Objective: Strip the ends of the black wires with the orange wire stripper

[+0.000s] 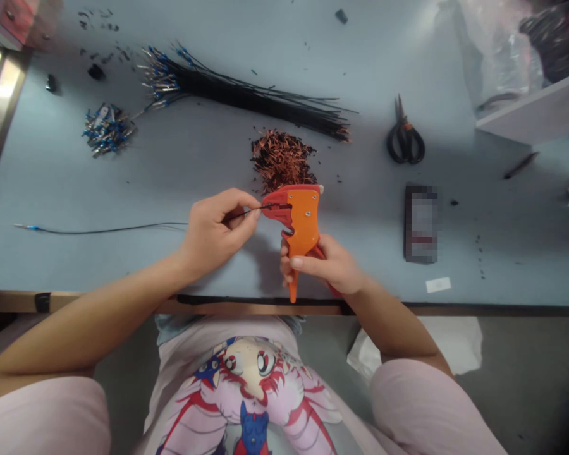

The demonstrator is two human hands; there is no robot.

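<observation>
My right hand (329, 265) is wrapped round the handles of an orange wire stripper (299, 222), held upright over the near part of the pale blue table (123, 177). My left hand (218, 227) pinches a thin black wire (114, 229) close to its end and holds that end in the stripper's red jaws. The rest of the wire trails left across the table to a blue-tipped terminal (31, 227).
Just behind the stripper lies a heap of copper and black wire scraps (282, 158). A bundle of black wires with blue terminals (227, 95) lies farther back, and loose blue terminals (105, 127) at the left. Black scissors (404, 136), a dark phone (421, 222) and a white shelf (535, 110) are at the right.
</observation>
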